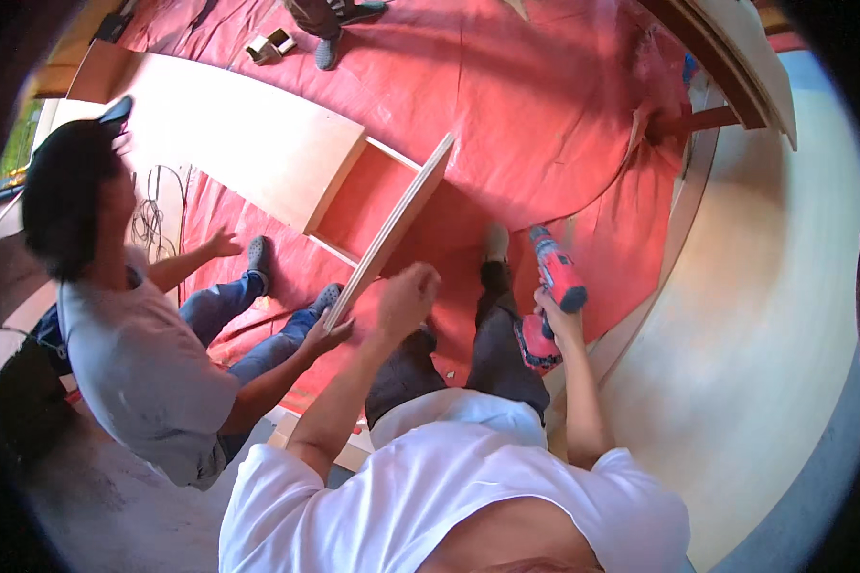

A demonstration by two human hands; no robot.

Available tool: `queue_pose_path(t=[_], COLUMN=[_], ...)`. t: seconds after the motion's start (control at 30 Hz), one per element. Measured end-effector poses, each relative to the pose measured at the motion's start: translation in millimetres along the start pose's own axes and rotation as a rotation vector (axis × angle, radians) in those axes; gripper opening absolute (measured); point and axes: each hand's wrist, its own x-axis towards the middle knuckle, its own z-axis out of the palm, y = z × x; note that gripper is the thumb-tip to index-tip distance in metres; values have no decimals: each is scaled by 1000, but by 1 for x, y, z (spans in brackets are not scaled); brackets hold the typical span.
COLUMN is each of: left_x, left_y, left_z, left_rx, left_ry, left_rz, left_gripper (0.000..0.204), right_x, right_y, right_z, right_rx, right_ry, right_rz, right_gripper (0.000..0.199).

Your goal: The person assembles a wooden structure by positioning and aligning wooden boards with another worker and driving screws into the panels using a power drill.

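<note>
My right hand (564,323) is wrapped round the grip of a red and black cordless drill (561,279), its chuck pointing away from me. My left hand (409,298) is raised with curled fingers, close to a layered plywood board (394,229) standing on edge. Whether something small is in those fingers, I cannot make out. The board stands across the near end of a long wooden piece with a pale panel (229,134) and an open frame section. At my left, a co-worker's hand (327,334) supports the board's near end; their other hand (225,244) is open.
Red sheeting (535,124) covers the floor, with folds and a cable (602,191) across it. A large curved wooden panel (736,315) borders my right side. Another person's feet (328,50) and a small box (270,47) are at the far side. Coiled cord (153,215) lies left.
</note>
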Motion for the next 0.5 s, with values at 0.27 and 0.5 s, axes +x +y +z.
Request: queue_pose_path(t=[0.27, 0.5], left_x=[149, 177], left_y=[11, -50], left_z=[-11, 33], left_rx=[592, 633], left_ry=[96, -49], left_rz=[-353, -438], left_gripper=[58, 38], right_x=[132, 189], right_y=[-51, -72], right_z=[-10, -56], right_rx=[-277, -484], right_ry=[-163, -149], right_rz=[202, 221], right_gripper=[20, 14])
